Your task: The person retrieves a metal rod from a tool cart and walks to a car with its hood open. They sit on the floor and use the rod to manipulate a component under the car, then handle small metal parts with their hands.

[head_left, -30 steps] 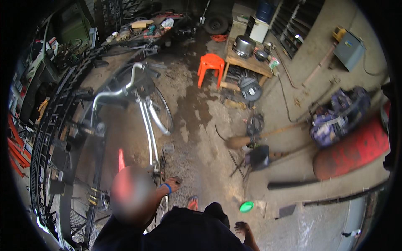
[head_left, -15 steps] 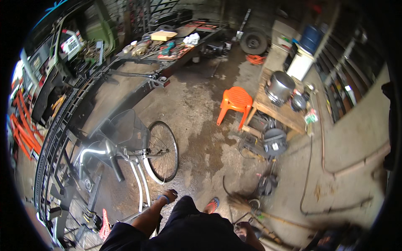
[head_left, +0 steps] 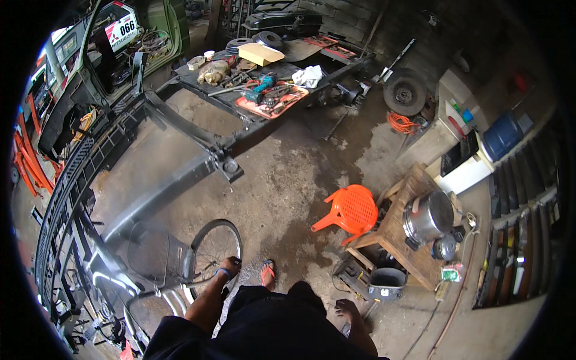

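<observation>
Head view, looking straight down over own dark clothing onto a stained concrete floor [head_left: 282, 180]. Left hand [head_left: 228, 266] reaching out at lower left, wearing a blue band at the wrist, fingers closing around the handlebar grip of a bicycle [head_left: 162, 264]; bicycle standing at the floor's left edge, silver frame blurring, wire basket [head_left: 157, 257] sitting just behind the front wheel [head_left: 215, 245]. Right hand [head_left: 347, 309] hanging low beside the hip at lower centre, touching nothing; fingers too small and foreshortened for telling spread or curl. Foot in an orange sandal [head_left: 267, 273] showing just right of the wheel. Orange plastic stool [head_left: 348, 210] standing near mid-floor, right of the wheel and well apart from both hands. Wooden bench [head_left: 399, 240] just beside the stool toward the right edge, carrying a large steel pot [head_left: 429, 217] on its top and a small kettle [head_left: 445, 246] at its near corner; grey bucket [head_left: 387, 281] resting on the floor by the bench's near edge. Long black trailer frame [head_left: 216, 147] running diagonally across the upper floor, its far deck bearing a red tray of tools [head_left: 271, 96], a white rag [head_left: 309, 76] and a cardboard box [head_left: 261, 54]. Spare tyre [head_left: 405, 93] and coiled orange cord [head_left: 402, 123] lying toward the upper right corner. Blue drum [head_left: 501, 135] standing at the right edge.
</observation>
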### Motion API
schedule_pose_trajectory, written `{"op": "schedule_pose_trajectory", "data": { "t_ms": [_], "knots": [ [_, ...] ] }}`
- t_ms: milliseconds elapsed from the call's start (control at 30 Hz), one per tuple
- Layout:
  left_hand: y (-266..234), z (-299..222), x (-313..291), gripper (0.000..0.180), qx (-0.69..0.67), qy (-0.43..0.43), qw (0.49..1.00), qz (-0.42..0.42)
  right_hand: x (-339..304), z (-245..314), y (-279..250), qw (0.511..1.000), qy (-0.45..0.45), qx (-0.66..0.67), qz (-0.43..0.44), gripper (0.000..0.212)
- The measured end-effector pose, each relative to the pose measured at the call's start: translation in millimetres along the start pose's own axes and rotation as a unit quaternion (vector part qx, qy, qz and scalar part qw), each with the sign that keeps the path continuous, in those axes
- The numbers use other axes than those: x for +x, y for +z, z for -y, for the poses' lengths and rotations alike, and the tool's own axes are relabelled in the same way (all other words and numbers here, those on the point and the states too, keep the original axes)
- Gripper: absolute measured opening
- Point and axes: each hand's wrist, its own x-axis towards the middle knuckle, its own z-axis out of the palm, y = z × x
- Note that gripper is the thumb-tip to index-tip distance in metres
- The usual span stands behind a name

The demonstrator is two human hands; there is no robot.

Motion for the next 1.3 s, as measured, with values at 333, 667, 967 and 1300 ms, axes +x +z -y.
{"op": "schedule_pose_trajectory", "data": {
  "t_ms": [333, 667, 967, 1300],
  "knots": [
    [-60, -206, 181, 0.029, 0.057, 0.038, 0.998, -0.008, 158, 131, -19, 0.973, 0.010, -0.204, 0.112, 0.023],
    [-79, -332, 289, 0.032, -0.044, -0.073, 0.995, -0.054, 374, 620, -88, 0.891, -0.092, -0.442, -0.044, 0.025],
    [-121, -491, 463, 0.028, -0.161, 0.076, 0.976, -0.127, 400, 1052, 118, 0.786, -0.418, -0.443, -0.104, 0.050],
    [-221, -646, 621, 0.031, -0.209, 0.089, 0.968, -0.107, 523, 1187, 190, 0.917, -0.351, -0.172, 0.074, 0.037]
  ]
}}
